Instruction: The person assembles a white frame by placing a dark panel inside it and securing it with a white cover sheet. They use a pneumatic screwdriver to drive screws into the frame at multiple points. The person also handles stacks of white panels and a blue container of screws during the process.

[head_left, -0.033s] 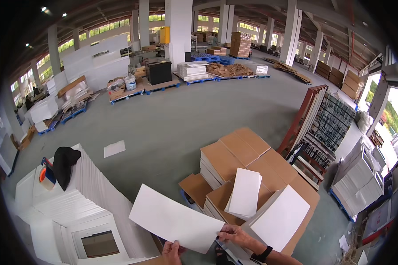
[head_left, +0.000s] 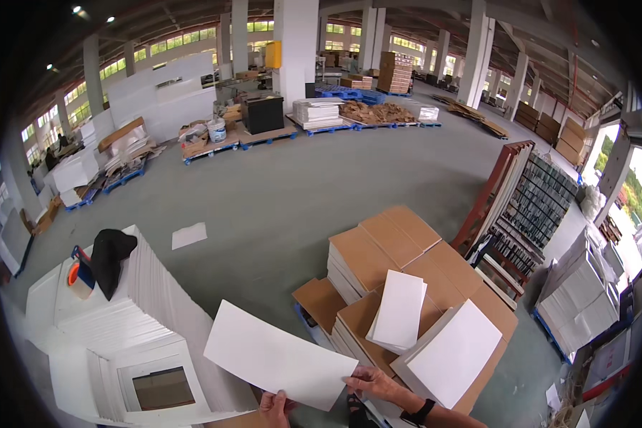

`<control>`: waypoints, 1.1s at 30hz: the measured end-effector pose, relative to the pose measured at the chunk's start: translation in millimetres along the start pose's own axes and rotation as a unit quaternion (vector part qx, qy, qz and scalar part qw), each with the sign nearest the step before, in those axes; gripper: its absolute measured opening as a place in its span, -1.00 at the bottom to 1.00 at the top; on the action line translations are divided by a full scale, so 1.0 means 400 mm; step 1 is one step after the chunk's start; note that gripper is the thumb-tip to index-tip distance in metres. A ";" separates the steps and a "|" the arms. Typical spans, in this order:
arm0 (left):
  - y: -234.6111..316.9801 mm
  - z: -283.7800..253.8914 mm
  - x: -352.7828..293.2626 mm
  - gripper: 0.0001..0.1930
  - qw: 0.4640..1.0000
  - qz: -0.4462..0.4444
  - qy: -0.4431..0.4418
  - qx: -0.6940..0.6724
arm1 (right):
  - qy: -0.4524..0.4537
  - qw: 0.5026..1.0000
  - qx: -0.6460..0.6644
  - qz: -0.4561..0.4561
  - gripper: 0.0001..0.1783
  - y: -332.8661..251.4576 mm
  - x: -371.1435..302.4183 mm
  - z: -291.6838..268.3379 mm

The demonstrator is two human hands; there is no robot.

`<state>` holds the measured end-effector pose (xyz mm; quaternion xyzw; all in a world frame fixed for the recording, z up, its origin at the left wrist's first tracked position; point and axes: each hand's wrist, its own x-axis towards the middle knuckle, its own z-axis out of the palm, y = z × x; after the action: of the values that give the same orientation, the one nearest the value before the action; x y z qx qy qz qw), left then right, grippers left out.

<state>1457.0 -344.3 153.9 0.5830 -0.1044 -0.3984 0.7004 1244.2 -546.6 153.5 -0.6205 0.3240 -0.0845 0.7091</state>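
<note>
A blank white rectangular sheet (head_left: pixel 278 354), stiff like card, is held out in front of me at a slant. My left hand (head_left: pixel 273 409) pinches its lower edge, thumb on top. The sheet's right end sits between the thumb and fingers of my right hand (head_left: pixel 374 383), which has a black band (head_left: pixel 419 412) at the wrist. Right of the sheet, a short pile of white sheets (head_left: pixel 398 310) lies on stacked brown cardboard (head_left: pixel 378 246). A larger pile of similar white sheets (head_left: pixel 453 349) rests beside it, close to my right forearm.
At the left stands a tall stack of white boards (head_left: pixel 157 285), bearing a black cloth item (head_left: pixel 112 260) and an orange tape roll (head_left: pixel 73 274). One loose white sheet (head_left: pixel 189 236) lies on the floor. A rack (head_left: pixel 531 203) stands at the right; loaded pallets (head_left: pixel 321 127) line the back.
The held sheet and both hands have shifted slightly left against the surroundings. My grip on the sheet looks the same; the whole view has turned a little.
</note>
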 end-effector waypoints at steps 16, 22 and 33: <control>0.246 -0.648 -0.201 -0.73 0.793 0.296 0.230 0.480 | -0.115 0.992 -0.048 -0.024 -0.63 -0.081 0.438 0.784; 0.239 -0.928 0.079 -0.48 0.694 0.269 0.227 0.628 | -0.114 0.992 -0.061 0.008 -0.62 -0.103 0.587 0.947; 0.138 -1.052 0.210 -0.37 0.661 0.185 0.272 0.675 | -0.052 0.992 -0.116 -0.006 -0.46 -0.018 0.547 0.827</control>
<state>1793.8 -92.6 51.1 0.9468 -0.2550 0.0953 0.1717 1602.5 -389.5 89.3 -0.7041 0.2907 -0.0179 0.6476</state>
